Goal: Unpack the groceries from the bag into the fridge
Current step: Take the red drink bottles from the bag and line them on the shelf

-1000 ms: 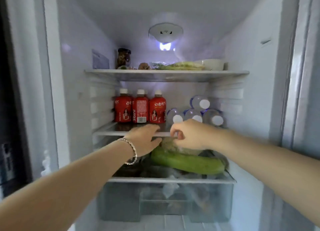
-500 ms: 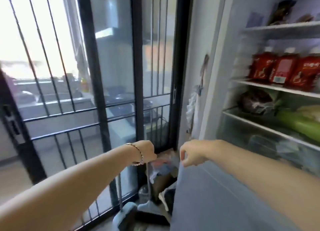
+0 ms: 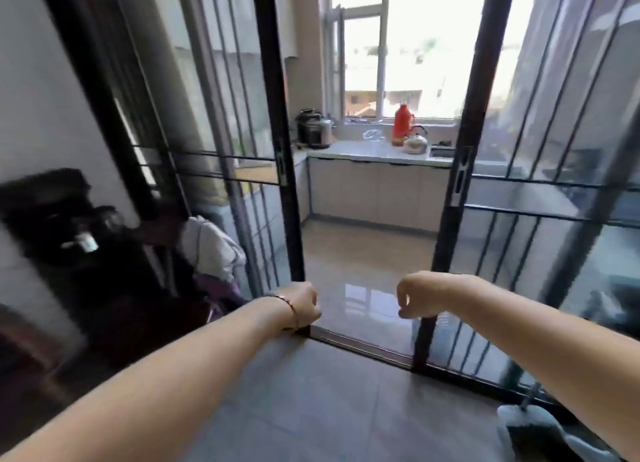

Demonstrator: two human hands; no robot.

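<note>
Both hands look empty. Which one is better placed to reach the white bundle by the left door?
Left, probably. The left hand hangs nearer the white bundle and on the same side; the right hand is farther off to the right. Both hold nothing.

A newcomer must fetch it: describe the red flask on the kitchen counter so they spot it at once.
Through the gap between the black-framed sliding doors, find the pale counter under the bright window. The red flask stands upright there, beside a small metal kettle. It alone is red: the kettle is silvery, the cooker further left dark.
</note>
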